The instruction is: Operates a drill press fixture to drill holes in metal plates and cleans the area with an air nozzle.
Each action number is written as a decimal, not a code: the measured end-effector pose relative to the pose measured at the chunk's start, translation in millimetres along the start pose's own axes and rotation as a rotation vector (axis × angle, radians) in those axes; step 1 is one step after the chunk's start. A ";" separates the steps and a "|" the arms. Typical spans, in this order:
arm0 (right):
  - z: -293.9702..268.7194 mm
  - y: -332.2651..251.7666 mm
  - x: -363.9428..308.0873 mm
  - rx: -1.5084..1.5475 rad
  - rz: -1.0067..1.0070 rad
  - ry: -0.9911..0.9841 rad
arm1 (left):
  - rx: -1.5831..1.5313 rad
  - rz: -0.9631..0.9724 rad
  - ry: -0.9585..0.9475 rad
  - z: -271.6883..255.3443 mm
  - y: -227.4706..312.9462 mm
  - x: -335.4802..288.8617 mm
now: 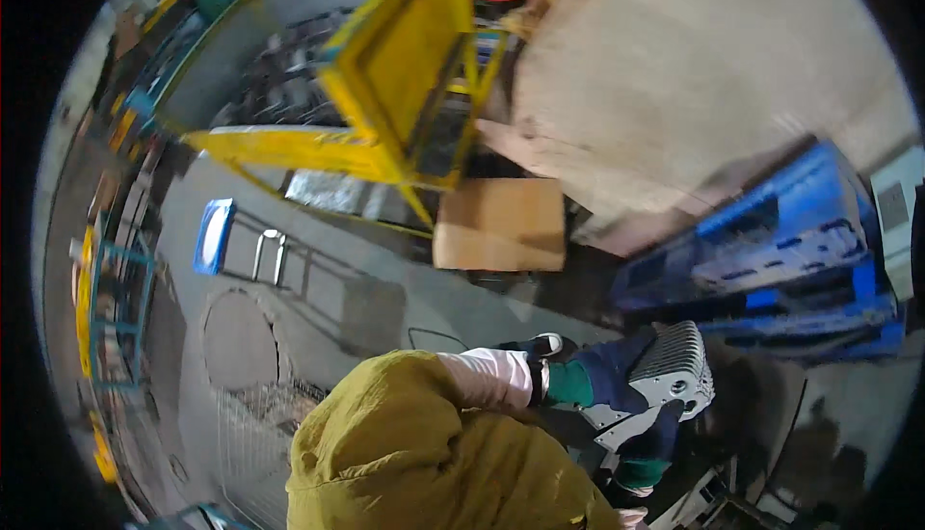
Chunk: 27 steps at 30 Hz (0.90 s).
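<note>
A silver metal casting with a row of fins and round holes (673, 366) is held to the right of my body. My left hand (617, 373), in a dark blue glove with a green cuff, has its fingers closed over the fins' side. My right hand (653, 441), gloved the same way, grips the casting's lower side. Part of the fingers of both hands is hidden by the casting and the gloves. An olive garment (414, 453) covers much of the lower middle, hiding what lies beneath.
A yellow-framed bin (289, 149) holds dark metal pieces. Near it stand a cardboard box (499, 226) and a small blue-and-silver trolley (214, 236). Blue plastic pallets (771, 231) lie at right, below a large tan sheet (703, 67). A wire basket (246, 443) sits at lower left.
</note>
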State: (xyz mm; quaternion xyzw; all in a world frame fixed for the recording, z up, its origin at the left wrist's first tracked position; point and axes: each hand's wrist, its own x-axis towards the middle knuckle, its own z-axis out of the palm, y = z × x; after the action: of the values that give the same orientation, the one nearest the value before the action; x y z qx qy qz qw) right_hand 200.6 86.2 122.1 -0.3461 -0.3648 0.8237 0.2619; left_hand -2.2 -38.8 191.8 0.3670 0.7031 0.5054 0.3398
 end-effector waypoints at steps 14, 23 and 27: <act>246.4 -33.6 -79.6 -0.291 0.019 -0.603 | -0.510 0.114 0.644 -77.6 54.5 -189.0; 400.9 97.2 -103.6 -1.255 -0.845 -1.576 | -0.485 0.024 1.136 -210.0 -13.4 -332.7; 470.4 175.0 -117.5 -1.010 -0.684 -1.613 | -0.650 -0.107 1.237 -270.8 -50.7 -406.0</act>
State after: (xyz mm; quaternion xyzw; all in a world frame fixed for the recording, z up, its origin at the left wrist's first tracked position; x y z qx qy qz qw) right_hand -115.8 -296.0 262.2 0.3668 -0.8186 0.4417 -0.0182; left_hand -37.9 -523.9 256.4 -0.1433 0.5978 0.7887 -0.0061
